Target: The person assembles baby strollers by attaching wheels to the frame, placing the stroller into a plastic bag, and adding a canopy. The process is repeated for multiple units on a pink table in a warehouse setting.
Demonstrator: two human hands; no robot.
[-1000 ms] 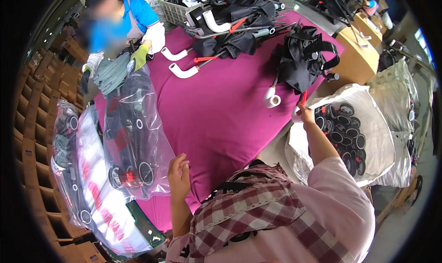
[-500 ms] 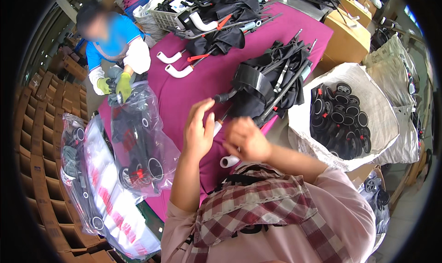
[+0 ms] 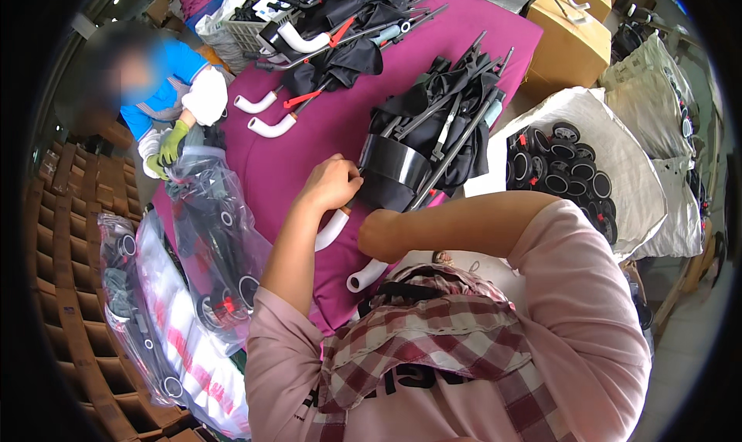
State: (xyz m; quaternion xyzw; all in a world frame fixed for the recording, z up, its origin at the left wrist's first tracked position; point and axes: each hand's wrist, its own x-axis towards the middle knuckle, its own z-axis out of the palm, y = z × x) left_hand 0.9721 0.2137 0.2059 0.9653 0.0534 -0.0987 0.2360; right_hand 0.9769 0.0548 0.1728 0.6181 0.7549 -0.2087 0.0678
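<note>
A folded stroller (image 3: 433, 117) with dark tubes and black fabric lies on the purple-covered table. A wide glossy black band (image 3: 393, 163) spans its near end. Two white curved handles, a left one (image 3: 332, 230) and a right one (image 3: 366, 275), stick out toward me. At the band's left edge my left hand (image 3: 331, 184) is closed, its fingers bent in against the stroller. My right hand (image 3: 379, 236) is curled into a fist between the handles, just below the band. Its fingertips are hidden, so what it holds does not show.
More folded strollers (image 3: 340, 71) lie farther back on the table (image 3: 309, 144). A white sack (image 3: 638, 183) of black wheels stands at right, near a cardboard box (image 3: 568, 47). At left, a co-worker's gloved hands (image 3: 171, 142) hold a clear bag (image 3: 209, 210) around a stroller.
My raised, open left hand has come down to the band's left edge and closed. My right hand has dropped lower and left, its elbow swinging outward. The view has shifted slightly.
</note>
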